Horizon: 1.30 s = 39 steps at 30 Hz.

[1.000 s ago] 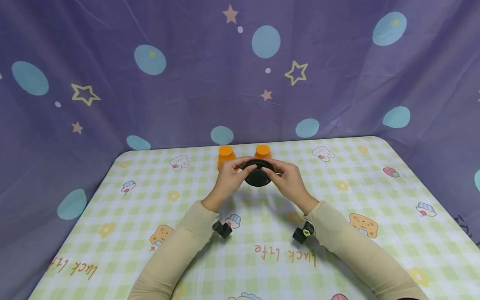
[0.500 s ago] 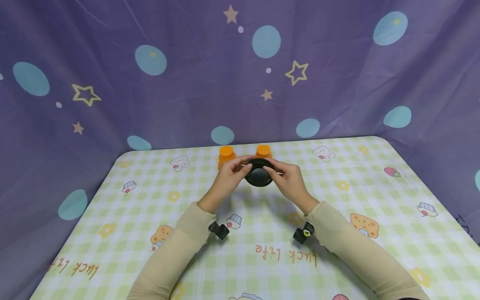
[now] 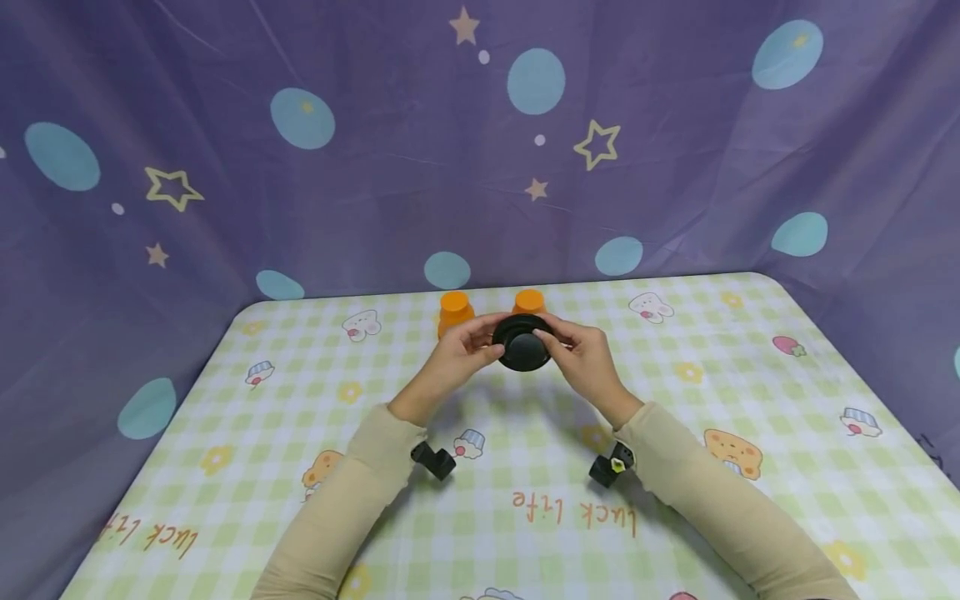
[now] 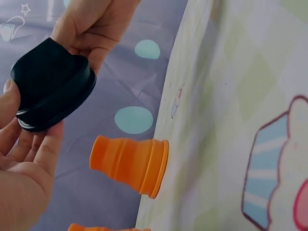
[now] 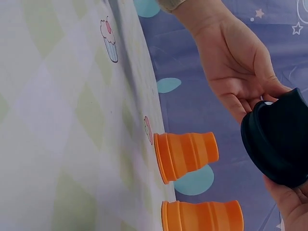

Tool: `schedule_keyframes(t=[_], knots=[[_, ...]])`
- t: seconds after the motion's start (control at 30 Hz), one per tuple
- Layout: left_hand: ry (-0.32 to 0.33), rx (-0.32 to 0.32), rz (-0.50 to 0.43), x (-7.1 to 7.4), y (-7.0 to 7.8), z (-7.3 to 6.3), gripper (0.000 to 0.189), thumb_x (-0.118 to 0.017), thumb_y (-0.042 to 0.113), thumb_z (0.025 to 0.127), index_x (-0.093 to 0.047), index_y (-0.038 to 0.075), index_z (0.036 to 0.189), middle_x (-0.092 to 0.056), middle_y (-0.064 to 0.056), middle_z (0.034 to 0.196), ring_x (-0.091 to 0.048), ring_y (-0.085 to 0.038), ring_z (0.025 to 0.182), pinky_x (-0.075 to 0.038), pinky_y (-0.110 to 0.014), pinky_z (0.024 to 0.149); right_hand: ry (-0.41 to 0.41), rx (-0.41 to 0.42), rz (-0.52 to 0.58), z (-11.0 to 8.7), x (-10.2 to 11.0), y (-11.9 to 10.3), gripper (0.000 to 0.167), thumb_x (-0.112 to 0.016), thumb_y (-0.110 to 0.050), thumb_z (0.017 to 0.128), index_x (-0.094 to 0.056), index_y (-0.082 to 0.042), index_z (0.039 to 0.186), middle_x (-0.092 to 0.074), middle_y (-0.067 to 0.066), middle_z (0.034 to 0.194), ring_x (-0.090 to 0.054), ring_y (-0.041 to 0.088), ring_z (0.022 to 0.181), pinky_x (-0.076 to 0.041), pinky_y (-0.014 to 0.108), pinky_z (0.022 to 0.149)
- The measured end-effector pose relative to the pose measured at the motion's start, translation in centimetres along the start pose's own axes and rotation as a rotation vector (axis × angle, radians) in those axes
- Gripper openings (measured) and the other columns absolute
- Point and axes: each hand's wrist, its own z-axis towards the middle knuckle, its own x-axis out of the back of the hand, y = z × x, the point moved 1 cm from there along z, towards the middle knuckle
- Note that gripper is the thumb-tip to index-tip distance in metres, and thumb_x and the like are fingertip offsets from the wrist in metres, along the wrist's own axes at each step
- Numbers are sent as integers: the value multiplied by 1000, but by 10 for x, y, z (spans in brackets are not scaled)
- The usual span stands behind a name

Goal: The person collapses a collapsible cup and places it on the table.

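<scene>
A black collapsible cup (image 3: 525,353) is held in the air between both hands, its round closed end facing the head camera. My left hand (image 3: 459,348) pinches its left edge, thumb on the near side and fingers behind. At the right edge my right hand (image 3: 585,354) grips it, with the thumb lying on the near face. In the left wrist view the wall of the black cup (image 4: 53,79) looks bent in above a ridged rim. Behind the hands two orange cups (image 3: 454,310) stand upside down on the table, partly hidden in the head view.
A green-and-white checked cloth (image 3: 285,425) with cartoon prints covers the table. Behind its far edge hangs a purple curtain (image 3: 375,192) with stars and blue spots. A small black camera (image 3: 433,460) sits at the left wrist, another camera (image 3: 611,465) at the right.
The left thumb has slid outward from the black cup's face to its edge, showing more of the round end. The black cup has shifted slightly right, and the left wrist slightly left.
</scene>
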Motion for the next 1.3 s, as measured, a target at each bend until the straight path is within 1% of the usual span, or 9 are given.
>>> schedule_keyframes(t=[0.2,0.4,0.53,0.67,0.77,0.87,1.0,1.17,1.3], knots=[[29,21,39,-5,4,5,42,-59,-3,90,-51,-6,131,-60,-20,109,-58,-14,86,-52,-21,73,2,-10,24,0,3,2,27,-61,7,87,-61,15,112,-63,28,109,-65,37,94,-51,12,72],[58,18,110,-9,5,7,39,-61,-3,89,-54,-7,127,-61,-23,108,-59,-18,88,-52,-22,74,0,-50,24,-2,5,3,27,-61,6,87,-61,15,113,-64,27,106,-65,35,93,-51,13,72],[106,47,118,-10,5,9,38,-60,-3,89,-54,-5,127,-62,-22,114,-62,-23,96,-52,-22,77,-21,-92,34,-4,6,5,28,-60,3,89,-61,13,115,-67,25,103,-67,20,89,-52,14,71],[189,41,97,-10,5,10,34,-62,-4,88,-58,-7,121,-64,-22,114,-63,-27,99,-53,-23,80,-66,-136,101,-4,6,18,28,-59,1,91,-61,10,118,-67,25,102,-64,4,82,-52,16,69],[220,10,109,-10,7,8,29,-63,-5,86,-62,-8,115,-65,-23,110,-65,-27,98,-54,-24,80,-110,-181,148,-5,5,31,28,-59,-1,91,-61,8,118,-67,24,102,-64,3,82,-53,18,72],[211,-14,160,-10,10,6,27,-64,-4,86,-64,-7,113,-67,-23,106,-66,-25,91,-55,-25,78,-165,-232,182,-5,7,37,28,-61,-5,91,-61,7,116,-67,23,103,-65,8,87,-53,22,78],[173,-31,229,-9,12,4,26,-64,-1,87,-65,-4,113,-68,-19,106,-67,-21,87,-55,-24,76,-240,-272,201,-3,10,34,26,-63,-10,91,-63,3,113,-66,18,106,-66,15,93,-53,26,83],[107,-40,274,-10,12,5,28,-62,1,89,-65,-2,117,-65,-18,114,-66,-24,94,-54,-25,79,-317,-288,197,1,6,30,26,-66,-15,90,-65,1,110,-67,15,104,-67,19,86,-55,29,76],[65,-37,303,-11,12,4,28,-61,1,90,-64,-2,118,-65,-19,115,-65,-27,97,-54,-27,80,-343,-278,162,3,2,27,26,-69,-13,87,-66,2,108,-68,16,98,-68,18,77,-56,29,68]])
